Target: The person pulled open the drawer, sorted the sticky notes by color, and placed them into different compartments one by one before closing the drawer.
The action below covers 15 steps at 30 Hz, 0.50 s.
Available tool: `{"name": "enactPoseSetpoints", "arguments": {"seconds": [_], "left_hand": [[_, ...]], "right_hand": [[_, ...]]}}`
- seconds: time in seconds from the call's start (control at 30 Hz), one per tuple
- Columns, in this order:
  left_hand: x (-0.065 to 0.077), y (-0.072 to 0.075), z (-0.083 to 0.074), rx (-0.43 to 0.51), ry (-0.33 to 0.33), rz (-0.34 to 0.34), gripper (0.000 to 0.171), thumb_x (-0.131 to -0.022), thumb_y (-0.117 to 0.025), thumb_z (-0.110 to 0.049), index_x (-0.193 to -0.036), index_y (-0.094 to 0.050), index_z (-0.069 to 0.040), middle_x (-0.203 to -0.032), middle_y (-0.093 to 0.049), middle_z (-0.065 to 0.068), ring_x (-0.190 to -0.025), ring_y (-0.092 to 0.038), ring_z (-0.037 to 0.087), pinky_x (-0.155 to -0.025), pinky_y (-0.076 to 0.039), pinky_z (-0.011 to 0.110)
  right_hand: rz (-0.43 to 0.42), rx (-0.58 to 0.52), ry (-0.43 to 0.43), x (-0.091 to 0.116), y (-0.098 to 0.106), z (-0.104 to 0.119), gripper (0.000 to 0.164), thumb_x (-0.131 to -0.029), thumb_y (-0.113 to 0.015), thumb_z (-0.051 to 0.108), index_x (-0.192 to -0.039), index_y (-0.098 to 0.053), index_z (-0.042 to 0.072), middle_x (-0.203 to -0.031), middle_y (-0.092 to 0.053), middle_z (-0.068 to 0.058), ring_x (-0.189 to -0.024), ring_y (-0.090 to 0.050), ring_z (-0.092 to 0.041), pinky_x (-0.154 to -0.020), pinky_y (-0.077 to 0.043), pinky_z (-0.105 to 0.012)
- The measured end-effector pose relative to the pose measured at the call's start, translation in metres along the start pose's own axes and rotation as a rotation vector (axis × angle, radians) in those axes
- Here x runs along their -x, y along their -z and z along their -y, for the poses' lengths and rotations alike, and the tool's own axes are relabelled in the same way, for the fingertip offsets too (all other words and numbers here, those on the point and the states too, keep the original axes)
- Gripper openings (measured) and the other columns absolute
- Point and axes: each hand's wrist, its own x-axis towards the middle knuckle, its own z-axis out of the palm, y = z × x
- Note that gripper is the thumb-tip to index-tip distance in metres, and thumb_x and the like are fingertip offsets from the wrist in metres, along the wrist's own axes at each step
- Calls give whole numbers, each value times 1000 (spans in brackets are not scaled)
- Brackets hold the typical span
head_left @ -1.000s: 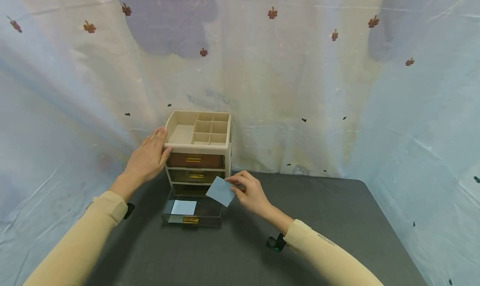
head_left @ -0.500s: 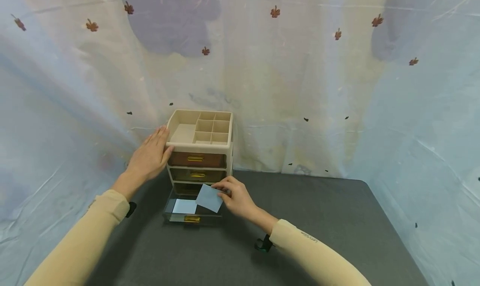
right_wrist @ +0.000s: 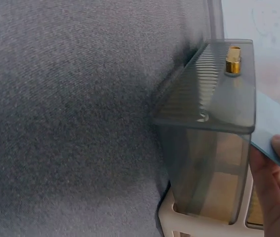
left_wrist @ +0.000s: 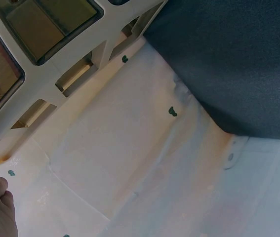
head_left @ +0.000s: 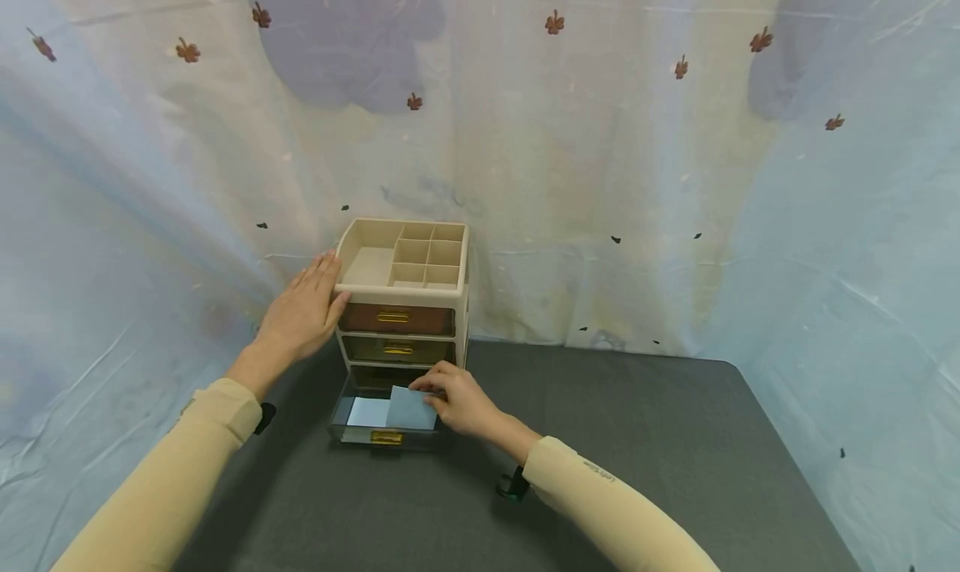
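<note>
A cream desk organizer (head_left: 397,293) with drawers stands on the dark table. Its lowest clear drawer (head_left: 427,441) is pulled out and holds a pale square sticky note pad (head_left: 368,412) on its left side. My right hand (head_left: 461,401) pinches a light blue square of sticky notes (head_left: 411,411) by its right corner, partly lowered into that drawer beside the pale pad. In the right wrist view the blue sticky notes (right_wrist: 274,123) slope behind the drawer's front wall. My left hand (head_left: 300,312) rests on the organizer's upper left side, fingers straight, thumb near the front edge.
Two upper drawers with gold handles, one a brown drawer (head_left: 397,320), are pushed in. The organizer's top tray (head_left: 371,265) has several compartments. A patterned curtain (head_left: 540,180) hangs behind the grey table surface (head_left: 615,439).
My right hand has moved left and down, carrying the blue sticky notes from beside the drawer into its right part. The left hand stays on the organizer.
</note>
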Motion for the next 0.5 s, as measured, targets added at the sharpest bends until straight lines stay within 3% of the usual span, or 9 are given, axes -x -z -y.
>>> {"name": "enactPoseSetpoints", "arguments": {"seconds": [0.27, 0.5], "left_hand": [[0, -2, 1, 7, 2, -2, 72, -114, -27, -43, -165, -7, 3, -172, -8, 23, -158, -12, 43, -129, -13, 58], [0, -2, 3, 6, 0, -14, 72, -114, -29, -43, -165, -9, 3, -172, -9, 23, -158, -13, 43, -129, -13, 57]], "right_hand": [[103, 77, 8, -1, -9, 2, 28, -103, -65, 5, -127, -74, 16, -116, -63, -1, -86, -57, -5, -67, -47, -13], [148, 160, 21, -1, -12, 6, 30, -103, -64, 4, -130, -73, 17, -117, -62, 0, -95, -62, -7, -74, -50, -13]]}}
